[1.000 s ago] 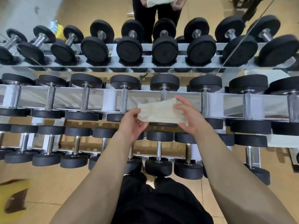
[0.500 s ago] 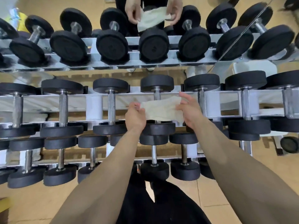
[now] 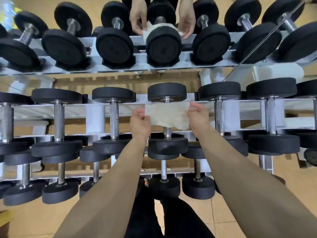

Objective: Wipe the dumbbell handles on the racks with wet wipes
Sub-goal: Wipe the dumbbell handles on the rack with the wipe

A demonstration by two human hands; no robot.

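A pale wet wipe (image 3: 167, 115) is stretched flat between my two hands over the chrome handle (image 3: 167, 133) of a black dumbbell on the middle rack tier. My left hand (image 3: 139, 120) pinches the wipe's left edge and my right hand (image 3: 198, 115) pinches its right edge. The wipe hides most of that handle; only its lower end and a bit at the top show. Whether the wipe touches the handle I cannot tell.
The white rack (image 3: 96, 115) holds rows of black dumbbells on three tiers. A mirror behind shows two reflected hands (image 3: 186, 19) with a wipe at the top-tier dumbbell (image 3: 163, 44). My black trousers (image 3: 151, 217) and tan tiled floor lie below.
My hands have carried the spread wipe forward and down over the middle-tier dumbbell handle. My view has moved closer to the rack.
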